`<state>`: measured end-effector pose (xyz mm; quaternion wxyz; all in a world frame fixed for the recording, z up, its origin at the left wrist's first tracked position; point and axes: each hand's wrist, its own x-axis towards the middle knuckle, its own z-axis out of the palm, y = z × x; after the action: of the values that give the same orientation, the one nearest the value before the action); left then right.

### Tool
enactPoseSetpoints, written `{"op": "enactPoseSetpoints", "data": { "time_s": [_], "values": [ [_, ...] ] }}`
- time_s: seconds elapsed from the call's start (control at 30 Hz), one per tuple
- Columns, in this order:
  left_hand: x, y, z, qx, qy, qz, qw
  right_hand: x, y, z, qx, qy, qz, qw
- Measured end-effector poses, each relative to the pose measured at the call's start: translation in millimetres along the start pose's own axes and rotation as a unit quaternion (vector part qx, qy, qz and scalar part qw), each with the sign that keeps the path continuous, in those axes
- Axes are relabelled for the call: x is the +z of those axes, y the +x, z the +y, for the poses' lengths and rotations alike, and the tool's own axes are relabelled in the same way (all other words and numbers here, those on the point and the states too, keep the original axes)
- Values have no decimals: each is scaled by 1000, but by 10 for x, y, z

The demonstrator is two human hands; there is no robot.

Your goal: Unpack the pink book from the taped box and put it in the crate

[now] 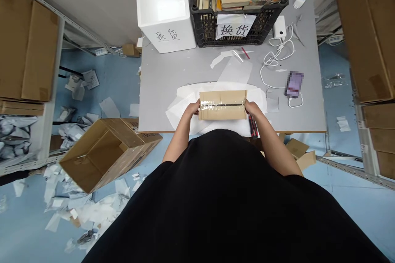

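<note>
Brown package (222, 114) sits in front of the torso, near the front edge of the tabletop (296, 121), over a white sheet (185, 92); can't tell if it's resting or slightly lifted. Long axis runs left-right, with a dark seam along it under shiny clear tape (211, 107). Left hand (193, 108) on the left short end, right hand (252, 108) on the right short end, neither nearer; both partly closed, gripping the ends, undersides hidden. Red-and-black tool (253, 126) just on the torso side of the right hand, at the front edge, tight on that side. Bare tabletop shows left of the sheet, more to its right, up to the phone (294, 83) and white cable (271, 61). Far side: paper scraps (221, 56), then white bin (177, 40) and black crate (239, 42) side by side, closing off the back. Large open carton (101, 152) off the left edge, lower down.
</note>
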<state>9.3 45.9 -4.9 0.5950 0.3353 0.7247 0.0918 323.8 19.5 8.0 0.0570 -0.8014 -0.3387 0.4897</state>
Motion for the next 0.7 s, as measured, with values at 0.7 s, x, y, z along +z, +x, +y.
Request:
{"op": "enactPoseSetpoints", "data": {
  "time_s": [0.7],
  "values": [
    [144, -275, -417, 165, -121, -29, 978, 391, -32, 1252, -65, -28, 170, 983]
  ]
}}
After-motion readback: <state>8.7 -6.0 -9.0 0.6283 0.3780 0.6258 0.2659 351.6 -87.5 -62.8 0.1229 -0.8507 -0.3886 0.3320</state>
